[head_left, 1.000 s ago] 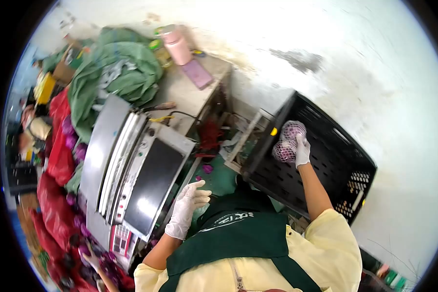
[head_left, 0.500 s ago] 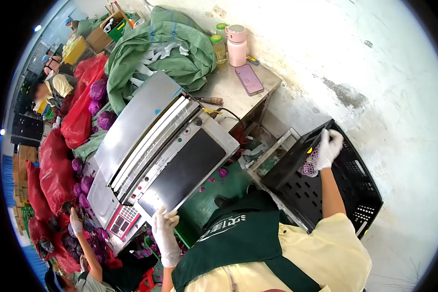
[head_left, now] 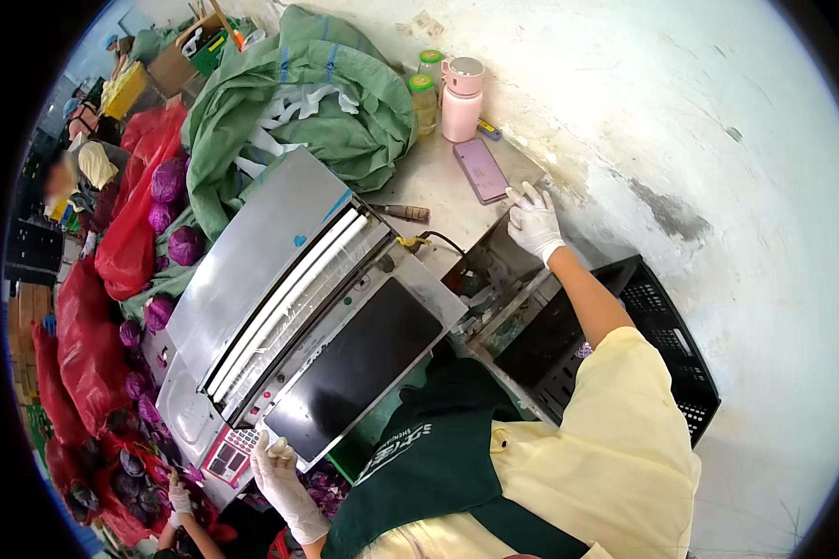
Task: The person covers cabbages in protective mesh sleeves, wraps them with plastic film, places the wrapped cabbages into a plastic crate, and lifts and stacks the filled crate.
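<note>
My right hand (head_left: 534, 224), in a white glove, is over the right edge of the metal table (head_left: 429, 182), close to a purple phone (head_left: 481, 171). Its fingers are stretched and apart, with nothing seen in them. My left hand (head_left: 282, 486), also gloved, is at the near corner of a film wrapping machine (head_left: 345, 368), by the keypad of a red and white scale (head_left: 229, 456). Its fingers are loosely bent and apart; whether they touch the machine I cannot tell. Below my right arm stands a black crate (head_left: 676, 335), with a bit of purple netting inside, mostly hidden.
A pink bottle (head_left: 461, 104), green-lidded jars (head_left: 423, 101) and a wooden-handled tool (head_left: 403, 212) stand or lie on the table. A green sack (head_left: 373, 121) fills its back. Red cabbages (head_left: 186, 245) and red net sacks (head_left: 93, 345) lie left, where a co-worker's gloved hand (head_left: 179, 498) shows.
My right hand has left the netted item in the crate and moved up and left towards the phone. My left hand has shifted slightly down and left. The view has turned a little.
</note>
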The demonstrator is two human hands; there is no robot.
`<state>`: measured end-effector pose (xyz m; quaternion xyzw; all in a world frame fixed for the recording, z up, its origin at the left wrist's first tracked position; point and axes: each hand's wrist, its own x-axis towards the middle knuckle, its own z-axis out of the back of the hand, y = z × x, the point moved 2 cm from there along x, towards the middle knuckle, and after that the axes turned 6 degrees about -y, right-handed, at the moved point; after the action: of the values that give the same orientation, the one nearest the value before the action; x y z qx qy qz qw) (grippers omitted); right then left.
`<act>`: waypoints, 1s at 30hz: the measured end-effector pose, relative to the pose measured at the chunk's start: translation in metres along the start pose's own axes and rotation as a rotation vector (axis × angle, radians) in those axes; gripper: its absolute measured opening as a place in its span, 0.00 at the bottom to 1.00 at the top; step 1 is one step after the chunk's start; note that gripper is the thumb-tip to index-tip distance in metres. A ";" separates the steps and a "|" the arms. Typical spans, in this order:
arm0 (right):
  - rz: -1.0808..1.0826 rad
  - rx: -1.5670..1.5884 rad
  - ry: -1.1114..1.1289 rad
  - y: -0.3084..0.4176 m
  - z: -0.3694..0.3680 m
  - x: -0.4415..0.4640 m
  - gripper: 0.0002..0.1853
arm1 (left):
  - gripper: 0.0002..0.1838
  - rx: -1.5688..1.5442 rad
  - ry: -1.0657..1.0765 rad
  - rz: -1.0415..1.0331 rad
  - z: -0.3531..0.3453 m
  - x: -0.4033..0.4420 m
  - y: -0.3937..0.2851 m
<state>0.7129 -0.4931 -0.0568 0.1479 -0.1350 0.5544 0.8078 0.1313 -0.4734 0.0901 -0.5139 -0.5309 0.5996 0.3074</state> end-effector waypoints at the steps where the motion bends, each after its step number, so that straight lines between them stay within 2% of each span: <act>1: 0.003 0.009 0.012 -0.004 -0.008 0.003 0.06 | 0.15 0.008 -0.020 0.009 -0.005 0.002 0.001; 5: 0.076 -0.005 0.152 -0.011 -0.017 0.014 0.06 | 0.16 0.047 -0.026 0.022 -0.036 0.006 0.003; 7: -0.016 0.052 0.125 -0.016 -0.018 0.018 0.06 | 0.17 0.023 0.037 -0.008 -0.053 0.011 0.000; 8: -0.071 0.109 0.035 -0.020 -0.016 0.018 0.08 | 0.18 0.044 0.047 -0.017 -0.060 0.014 -0.001; 9: -0.069 0.111 0.038 -0.024 -0.019 0.017 0.08 | 0.18 0.046 0.043 -0.016 -0.066 0.015 -0.003; 11: -0.280 0.292 -0.089 -0.035 -0.020 0.014 0.11 | 0.18 0.066 0.004 -0.046 -0.075 0.013 -0.011; 12: -0.222 0.242 -0.233 -0.033 -0.015 0.017 0.14 | 0.18 0.071 0.017 -0.056 -0.075 0.016 -0.013; 15: -0.299 0.348 -0.262 -0.040 -0.019 0.024 0.14 | 0.18 0.062 0.035 -0.073 -0.085 0.020 -0.022; 19: -0.328 0.339 -0.206 -0.043 -0.021 0.025 0.13 | 0.17 0.053 0.023 -0.080 -0.088 0.023 -0.023; 22: -0.365 0.283 -0.275 -0.039 -0.026 0.028 0.13 | 0.17 0.059 0.019 -0.067 -0.090 0.026 -0.023; 25: -0.461 0.339 -0.150 -0.036 -0.033 0.036 0.13 | 0.18 0.074 0.010 -0.057 -0.089 0.036 -0.025; 27: -0.475 0.315 -0.124 -0.036 -0.043 0.045 0.24 | 0.18 0.086 0.001 -0.049 -0.087 0.035 -0.024; 28: -0.470 0.315 -0.120 -0.035 -0.049 0.049 0.24 | 0.18 0.080 0.005 -0.050 -0.086 0.034 -0.023; 30: -0.410 0.242 -0.093 -0.026 -0.055 0.061 0.40 | 0.19 0.073 0.004 -0.049 -0.084 0.033 -0.021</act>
<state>0.7613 -0.4285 -0.0860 0.2935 -0.0718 0.3834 0.8727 0.1973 -0.4110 0.1082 -0.4904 -0.5204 0.6100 0.3415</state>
